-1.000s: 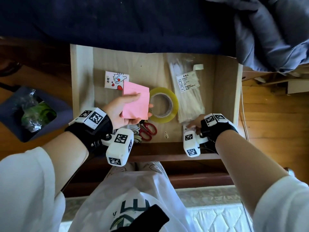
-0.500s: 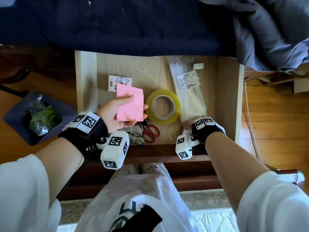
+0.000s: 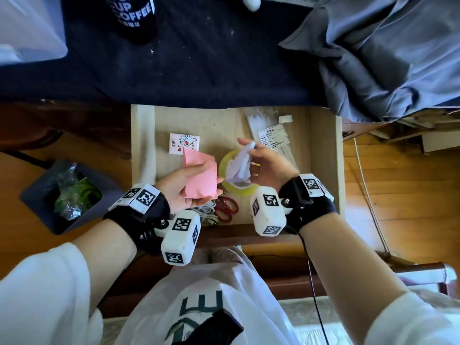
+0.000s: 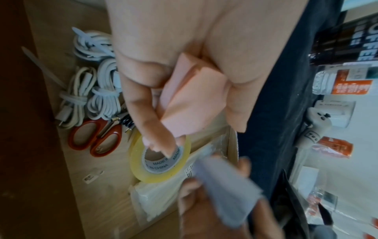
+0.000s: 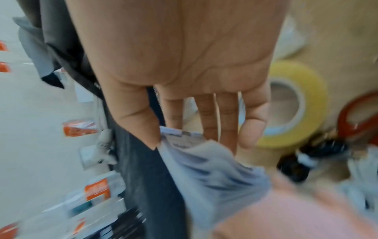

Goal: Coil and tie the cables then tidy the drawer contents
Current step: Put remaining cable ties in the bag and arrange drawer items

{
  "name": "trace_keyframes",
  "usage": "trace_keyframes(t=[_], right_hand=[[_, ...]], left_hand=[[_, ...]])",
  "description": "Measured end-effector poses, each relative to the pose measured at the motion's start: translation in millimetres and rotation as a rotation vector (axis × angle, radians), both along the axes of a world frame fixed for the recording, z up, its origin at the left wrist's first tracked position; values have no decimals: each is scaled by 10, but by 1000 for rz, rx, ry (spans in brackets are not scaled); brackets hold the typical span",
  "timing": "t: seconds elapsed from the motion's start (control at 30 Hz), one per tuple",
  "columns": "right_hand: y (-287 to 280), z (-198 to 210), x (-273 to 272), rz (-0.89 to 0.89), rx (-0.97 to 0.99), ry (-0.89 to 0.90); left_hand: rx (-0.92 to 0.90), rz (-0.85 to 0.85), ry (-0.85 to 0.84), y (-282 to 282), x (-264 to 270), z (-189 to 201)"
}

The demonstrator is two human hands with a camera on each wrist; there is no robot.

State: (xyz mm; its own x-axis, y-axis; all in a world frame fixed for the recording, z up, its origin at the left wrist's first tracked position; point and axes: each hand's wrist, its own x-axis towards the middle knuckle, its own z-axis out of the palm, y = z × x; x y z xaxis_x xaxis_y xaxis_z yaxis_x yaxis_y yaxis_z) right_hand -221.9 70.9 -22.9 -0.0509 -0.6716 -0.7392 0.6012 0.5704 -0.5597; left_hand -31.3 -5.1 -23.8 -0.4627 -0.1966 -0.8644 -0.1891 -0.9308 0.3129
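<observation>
I see my left hand (image 3: 185, 185) gripping a pink pad of sticky notes (image 3: 200, 176) between thumb and fingers, above the near left part of the open pale wooden drawer (image 3: 323, 155). My right hand (image 3: 265, 165) pinches a crumpled white piece of paper (image 3: 242, 163) between thumb and forefinger, the other fingers almost straight; it hangs over the yellow roll of clear tape (image 4: 161, 161), which lies in the middle of the drawer. The two hands are near each other but apart. At the near edge of the drawer, on the left, lie the white cables (image 4: 98, 90), coiled in bundles and tied with white cable ties, and just right of them the red-handled scissors (image 4: 94, 139). On the right side lies a clear bag of white cable ties (image 3: 268, 135) with a label. At the far left is a small white card with a cartoon cat (image 3: 184, 143)
</observation>
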Motion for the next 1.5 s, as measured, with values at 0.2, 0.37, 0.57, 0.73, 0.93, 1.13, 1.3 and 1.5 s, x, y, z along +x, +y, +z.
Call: trace_keyframes(t=[0.2, 0.37, 0.57, 0.73, 0.93, 1.13, 1.3, 1.5], right_hand=[[-225, 116, 395, 73, -234, -139], [-214, -15, 526, 150, -176, 206], [-158, 68, 601, 382, -240, 675], [-129, 148, 656, 360, -289, 766], [-133, 206, 643, 376, -285, 654], [-184, 220, 698, 439, -270, 621], [-239, 169, 762, 473, -372, 1109], [-262, 154, 815, 927, -372, 1084]], left_hand=[[-44, 46, 62, 52, 18, 3], [-12, -31, 159, 61, 122, -4], [34, -31, 268, 106, 216, -75], [-20, -25, 321, 99, 256, -102], [-77, -64, 335, 11, 333, -69], [-73, -136, 434, -12, 331, 22], [-80, -85, 301, -48, 312, 18], [-127, -44, 207, -79, 271, 38]])
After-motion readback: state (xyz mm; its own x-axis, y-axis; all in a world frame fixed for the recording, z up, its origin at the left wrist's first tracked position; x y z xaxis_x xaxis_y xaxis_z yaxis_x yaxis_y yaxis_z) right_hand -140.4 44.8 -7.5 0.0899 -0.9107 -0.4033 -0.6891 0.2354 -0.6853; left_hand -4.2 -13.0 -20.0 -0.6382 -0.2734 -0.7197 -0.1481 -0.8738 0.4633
